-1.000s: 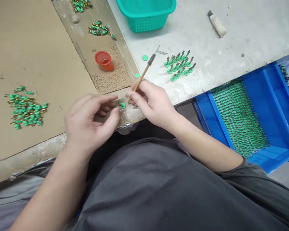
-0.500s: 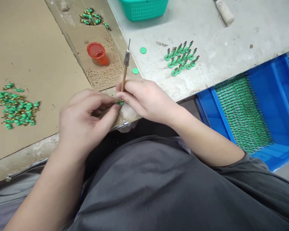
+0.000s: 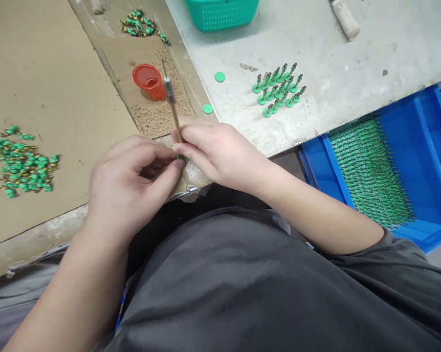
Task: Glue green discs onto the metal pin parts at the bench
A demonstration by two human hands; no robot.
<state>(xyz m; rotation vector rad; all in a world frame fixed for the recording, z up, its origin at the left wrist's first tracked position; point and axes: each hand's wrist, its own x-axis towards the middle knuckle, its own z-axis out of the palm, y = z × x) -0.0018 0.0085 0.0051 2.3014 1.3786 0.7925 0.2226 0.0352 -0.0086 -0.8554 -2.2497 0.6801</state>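
At the table's front edge my left hand pinches a small green figurine between thumb and fingertips; most of it is hidden by the fingers. My right hand is closed around a thin wooden-handled tool, held upright right beside the figurine. The tool's upper end has a dark wrapped collar, a white bit and a thin metal pin. Its lower end is hidden behind my right fingers. Two green discs lie on the table beyond my right hand.
A red cup with liquid stands beyond my hands. Loose green figurines lie in a heap at left and a cluster at the back. Several figurines on discs stand at right, near a green basket. A blue crate holds many green pieces.
The tool's upper end has tilted to the left, toward the red cup. My right fingers have shifted slightly left and cover more of the figurine. My left hand keeps its pinch.
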